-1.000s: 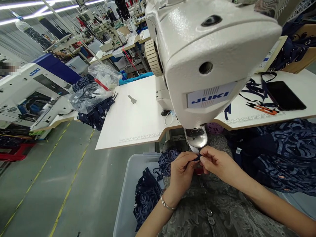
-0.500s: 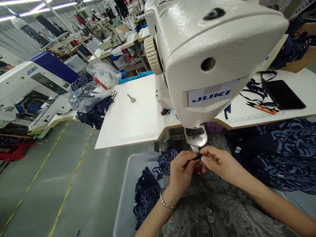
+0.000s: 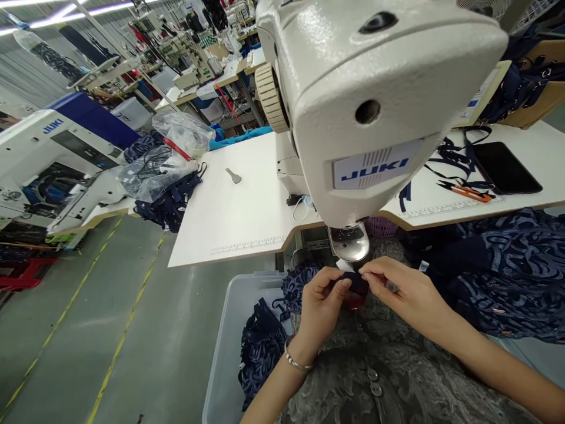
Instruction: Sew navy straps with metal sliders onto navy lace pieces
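Observation:
My left hand (image 3: 323,301) pinches a small piece of dark navy fabric (image 3: 355,284) between thumb and fingers. On its other side, my right hand (image 3: 402,285) is closed in a pinch at the fabric's right edge. Both hands are in front of my body, just below the metal sewing bed (image 3: 353,244) of a JUKI sewing machine (image 3: 366,141). A small white piece (image 3: 344,265) shows between the bed and the fabric; I cannot make out what it is. Patterned navy garments (image 3: 263,353) lie in a clear plastic bin (image 3: 220,341) left of my lap.
The white table (image 3: 247,206) carries a flat grey metal piece (image 3: 233,176) on the left. To the right lie orange thread snips (image 3: 468,191), a black phone (image 3: 507,168) and navy straps (image 3: 454,159). Patterned navy garments (image 3: 521,265) are heaped at my right.
My fingertips have spread slightly apart, so more of the navy fabric shows between them. The right hand's fingers have shifted to its upper right edge. The view has moved slightly.

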Demonstrator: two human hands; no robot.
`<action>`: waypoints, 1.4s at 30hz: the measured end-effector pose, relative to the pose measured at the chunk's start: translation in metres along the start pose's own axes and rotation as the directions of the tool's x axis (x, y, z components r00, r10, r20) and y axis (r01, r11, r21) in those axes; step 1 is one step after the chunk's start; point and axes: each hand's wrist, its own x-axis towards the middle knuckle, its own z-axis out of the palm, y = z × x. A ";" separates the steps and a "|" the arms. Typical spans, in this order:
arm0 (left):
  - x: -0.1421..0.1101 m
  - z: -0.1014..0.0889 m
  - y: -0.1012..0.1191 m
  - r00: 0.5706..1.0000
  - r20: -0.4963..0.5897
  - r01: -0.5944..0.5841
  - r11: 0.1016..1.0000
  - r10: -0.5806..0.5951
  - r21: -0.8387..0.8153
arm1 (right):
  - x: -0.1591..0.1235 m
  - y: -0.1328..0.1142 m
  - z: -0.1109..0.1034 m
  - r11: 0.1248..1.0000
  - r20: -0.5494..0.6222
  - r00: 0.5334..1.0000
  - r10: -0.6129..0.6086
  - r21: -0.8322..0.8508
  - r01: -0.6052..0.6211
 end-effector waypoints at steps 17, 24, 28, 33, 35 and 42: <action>-0.002 0.002 -0.005 0.993 -0.016 -0.110 0.985 0.113 0.136 | 0.013 -0.005 0.002 0.600 0.065 0.800 -0.596 -0.626 0.498; -0.001 0.000 0.000 1.000 -0.019 0.010 1.000 -0.009 0.024 | 0.011 0.003 -0.005 0.993 -0.001 1.000 -0.020 0.116 0.020; 0.000 0.001 -0.002 1.000 -0.007 -0.015 1.000 0.015 -0.004 | 0.005 0.004 -0.005 0.825 0.213 0.932 0.292 0.437 -0.358; 0.001 0.003 -0.006 0.992 0.034 -0.125 0.992 0.125 -0.006 | 0.005 0.001 0.011 0.772 0.298 0.883 0.361 0.436 -0.463; 0.001 0.004 -0.006 0.987 0.034 -0.158 0.987 0.158 -0.015 | 0.006 0.001 0.017 0.789 0.283 0.889 0.361 0.415 -0.452; 0.000 0.001 -0.006 0.983 0.000 -0.186 0.983 0.186 -0.002 | 0.005 0.003 0.014 0.826 0.311 0.909 0.277 0.406 -0.391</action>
